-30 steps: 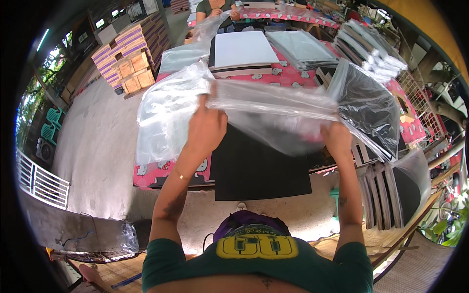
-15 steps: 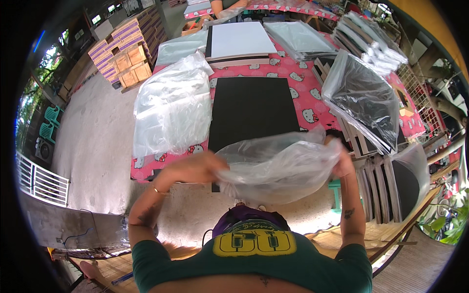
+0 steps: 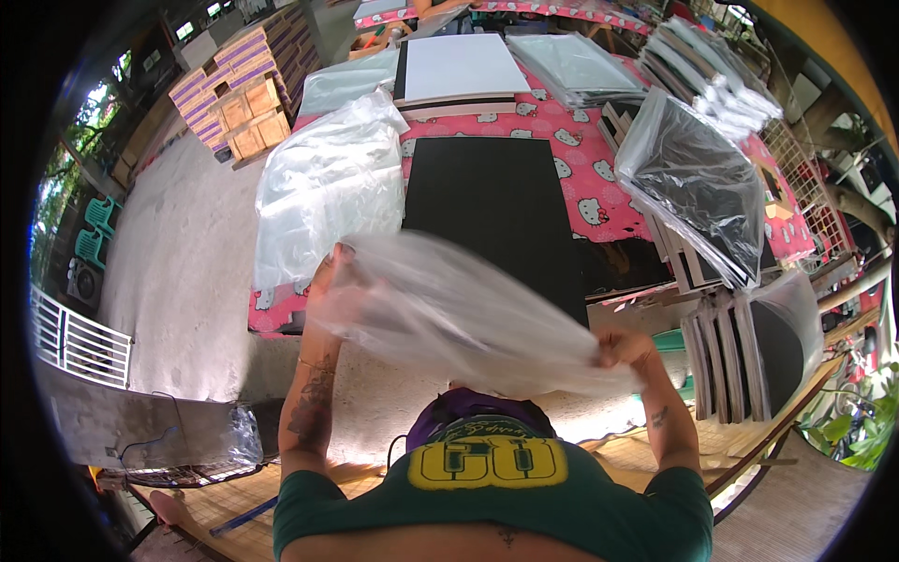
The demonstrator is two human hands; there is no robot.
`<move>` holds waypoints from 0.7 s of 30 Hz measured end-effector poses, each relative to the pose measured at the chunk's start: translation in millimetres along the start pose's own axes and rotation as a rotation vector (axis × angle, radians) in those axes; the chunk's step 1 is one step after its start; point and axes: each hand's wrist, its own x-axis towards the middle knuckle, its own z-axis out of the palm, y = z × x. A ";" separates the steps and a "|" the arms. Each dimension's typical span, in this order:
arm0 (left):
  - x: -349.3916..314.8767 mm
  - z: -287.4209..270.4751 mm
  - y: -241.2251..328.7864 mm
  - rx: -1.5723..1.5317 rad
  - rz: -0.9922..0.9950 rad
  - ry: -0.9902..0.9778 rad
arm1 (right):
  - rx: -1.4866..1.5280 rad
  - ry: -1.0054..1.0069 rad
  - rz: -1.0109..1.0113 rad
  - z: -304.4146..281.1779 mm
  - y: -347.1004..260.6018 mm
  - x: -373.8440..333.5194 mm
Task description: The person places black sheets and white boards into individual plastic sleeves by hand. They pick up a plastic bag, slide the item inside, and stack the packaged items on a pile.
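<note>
A clear plastic bag (image 3: 459, 300) is stretched between my two hands, above the table's near edge. My left hand (image 3: 339, 272) grips its upper left end, with part of the fingers blurred behind the film. At the lower right end, my right hand (image 3: 623, 348) is closed on the bag's edge. Beyond the bag a large black board (image 3: 487, 187) lies flat on the pink patterned table cover (image 3: 590, 178); the bag overlaps its near part. Left of the board rests a pile of clear plastic bags (image 3: 328, 197).
A stack of boards with a white top (image 3: 464, 70) lies farther back. Bagged black boards (image 3: 693, 178) lean at right, and several bagged boards (image 3: 726, 361) stand below them. Stacked cartons (image 3: 248, 84) rise at far left. Another person's arm (image 3: 440, 7) shows at the far table.
My left hand has moved up and forward, and my right hand down and slightly left. The bag, bunched before, is now drawn out slantwise between them.
</note>
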 end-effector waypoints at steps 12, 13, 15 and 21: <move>-48.9 -56.2 -212.6 0.869 0.159 0.475 | -0.989 1.397 -0.120 58.3 92.6 21.6; -44.8 -23.6 -194.7 0.893 0.198 0.534 | -0.866 1.442 -0.052 56.8 95.8 24.3; -42.7 -19.6 -188.2 0.961 0.462 0.550 | -1.049 1.403 -0.178 40.7 118.6 25.1; -54.3 -7.1 -131.2 0.934 0.135 0.458 | -1.046 1.272 -0.098 62.4 92.8 27.4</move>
